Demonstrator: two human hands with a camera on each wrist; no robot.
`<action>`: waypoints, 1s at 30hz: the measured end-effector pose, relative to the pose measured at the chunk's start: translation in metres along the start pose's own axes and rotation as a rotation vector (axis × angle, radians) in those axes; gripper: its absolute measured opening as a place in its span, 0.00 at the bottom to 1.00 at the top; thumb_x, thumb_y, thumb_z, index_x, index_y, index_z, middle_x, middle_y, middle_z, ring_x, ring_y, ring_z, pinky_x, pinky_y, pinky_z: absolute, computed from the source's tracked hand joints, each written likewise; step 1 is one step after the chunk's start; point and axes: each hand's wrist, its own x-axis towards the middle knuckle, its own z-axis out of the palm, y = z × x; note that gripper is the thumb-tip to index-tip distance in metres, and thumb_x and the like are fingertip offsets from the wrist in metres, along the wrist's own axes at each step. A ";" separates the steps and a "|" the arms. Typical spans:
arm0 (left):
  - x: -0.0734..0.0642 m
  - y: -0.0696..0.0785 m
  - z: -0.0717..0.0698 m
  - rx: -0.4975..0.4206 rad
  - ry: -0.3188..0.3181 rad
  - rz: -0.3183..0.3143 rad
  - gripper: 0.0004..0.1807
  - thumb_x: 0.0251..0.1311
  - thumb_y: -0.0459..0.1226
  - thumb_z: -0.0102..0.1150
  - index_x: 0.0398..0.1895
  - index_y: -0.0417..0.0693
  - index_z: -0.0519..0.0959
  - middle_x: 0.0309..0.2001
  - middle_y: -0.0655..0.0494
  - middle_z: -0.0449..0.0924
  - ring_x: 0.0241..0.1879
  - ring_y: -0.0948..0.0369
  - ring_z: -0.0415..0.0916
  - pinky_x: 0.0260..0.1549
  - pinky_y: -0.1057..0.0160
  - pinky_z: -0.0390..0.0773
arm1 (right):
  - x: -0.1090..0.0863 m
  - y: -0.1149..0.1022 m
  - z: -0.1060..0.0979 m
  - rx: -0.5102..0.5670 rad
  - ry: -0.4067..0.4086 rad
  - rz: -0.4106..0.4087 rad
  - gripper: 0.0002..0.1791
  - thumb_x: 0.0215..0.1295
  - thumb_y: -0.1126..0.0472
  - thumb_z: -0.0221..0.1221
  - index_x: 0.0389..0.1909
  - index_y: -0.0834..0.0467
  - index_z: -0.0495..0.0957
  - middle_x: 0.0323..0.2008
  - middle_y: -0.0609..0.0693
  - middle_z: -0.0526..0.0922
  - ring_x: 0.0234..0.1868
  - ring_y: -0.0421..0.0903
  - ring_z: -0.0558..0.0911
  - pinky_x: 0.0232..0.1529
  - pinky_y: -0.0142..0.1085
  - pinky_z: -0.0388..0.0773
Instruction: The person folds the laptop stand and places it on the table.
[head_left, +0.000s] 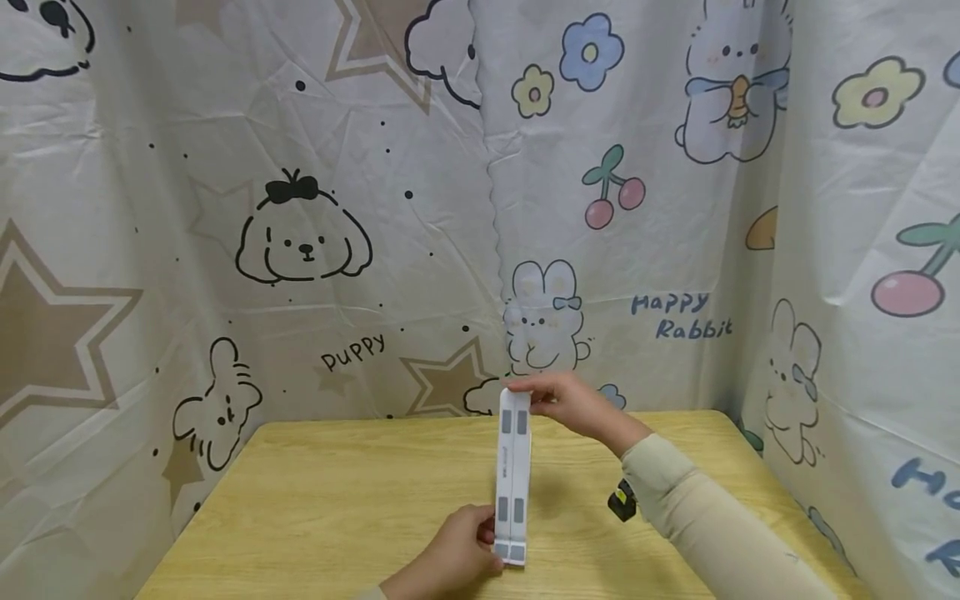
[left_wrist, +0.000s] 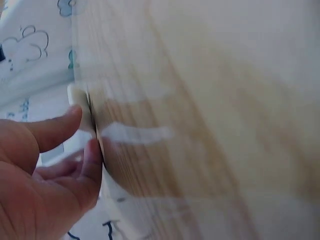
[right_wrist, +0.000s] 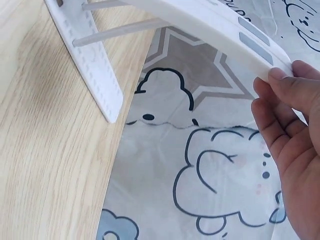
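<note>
A white folding laptop stand (head_left: 512, 475) with grey pads stands tilted up on the table, its two arms side by side and narrow. In the right wrist view, the stand's base bar (right_wrist: 97, 65) lies on the wood, with thin struts (right_wrist: 120, 32) rising to the raised upper arm. My right hand (head_left: 562, 400) pinches the high far end between thumb and fingers. At the low near end, my left hand (head_left: 457, 546) grips the stand's edge from the left side. The left wrist view shows that thumb and fingertips at the pale end piece (left_wrist: 82, 102).
Wood-grain table (head_left: 337, 500) lies beneath the stand. A small black and yellow object (head_left: 622, 502) sits to the right, partly behind the right sleeve (head_left: 712, 508). Printed curtains (head_left: 420, 250) hang around the table's back and sides.
</note>
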 end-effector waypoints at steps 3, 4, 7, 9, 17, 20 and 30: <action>0.002 -0.002 -0.004 -0.057 -0.047 -0.031 0.33 0.35 0.15 0.68 0.53 0.31 0.80 0.39 0.51 0.81 0.39 0.59 0.75 0.34 0.71 0.80 | -0.006 0.001 -0.003 -0.004 0.014 0.032 0.26 0.64 0.72 0.66 0.63 0.52 0.82 0.53 0.51 0.87 0.42 0.41 0.86 0.43 0.32 0.85; 0.002 -0.002 -0.006 -0.065 -0.060 -0.052 0.34 0.36 0.15 0.68 0.56 0.30 0.79 0.41 0.51 0.81 0.40 0.58 0.75 0.34 0.71 0.80 | -0.008 0.002 -0.004 -0.004 0.018 0.039 0.26 0.64 0.71 0.66 0.63 0.51 0.82 0.51 0.50 0.87 0.41 0.40 0.86 0.43 0.33 0.85; 0.003 0.001 -0.012 -0.057 -0.085 -0.099 0.37 0.38 0.15 0.67 0.61 0.27 0.76 0.43 0.50 0.81 0.43 0.56 0.75 0.35 0.70 0.80 | -0.011 0.003 -0.007 -0.003 0.025 0.051 0.26 0.63 0.70 0.68 0.62 0.50 0.83 0.48 0.47 0.88 0.38 0.41 0.85 0.40 0.33 0.85; 0.004 0.003 -0.015 -0.054 -0.095 -0.119 0.36 0.39 0.15 0.68 0.61 0.26 0.76 0.44 0.50 0.82 0.44 0.56 0.75 0.37 0.69 0.80 | -0.012 0.003 -0.009 -0.012 0.025 0.044 0.26 0.63 0.69 0.68 0.61 0.49 0.83 0.46 0.46 0.88 0.38 0.42 0.84 0.40 0.34 0.85; 0.010 0.010 -0.007 0.028 -0.084 -0.099 0.30 0.39 0.21 0.78 0.52 0.28 0.81 0.36 0.53 0.82 0.38 0.60 0.76 0.35 0.70 0.78 | -0.013 0.004 -0.018 -0.041 -0.075 0.048 0.33 0.67 0.67 0.66 0.70 0.41 0.75 0.68 0.44 0.77 0.66 0.50 0.77 0.63 0.52 0.78; 0.012 0.007 -0.005 0.074 -0.066 -0.084 0.31 0.38 0.22 0.79 0.51 0.28 0.81 0.35 0.54 0.80 0.37 0.60 0.75 0.35 0.70 0.78 | -0.016 0.006 -0.019 -0.054 -0.101 0.057 0.32 0.68 0.66 0.65 0.70 0.40 0.74 0.70 0.43 0.75 0.69 0.52 0.74 0.67 0.55 0.74; 0.023 -0.001 -0.020 0.026 -0.151 -0.132 0.34 0.40 0.18 0.74 0.58 0.35 0.81 0.41 0.55 0.82 0.43 0.58 0.76 0.43 0.67 0.79 | -0.025 0.009 -0.029 -0.076 -0.063 0.084 0.31 0.61 0.61 0.71 0.67 0.45 0.78 0.63 0.44 0.82 0.64 0.52 0.78 0.67 0.57 0.73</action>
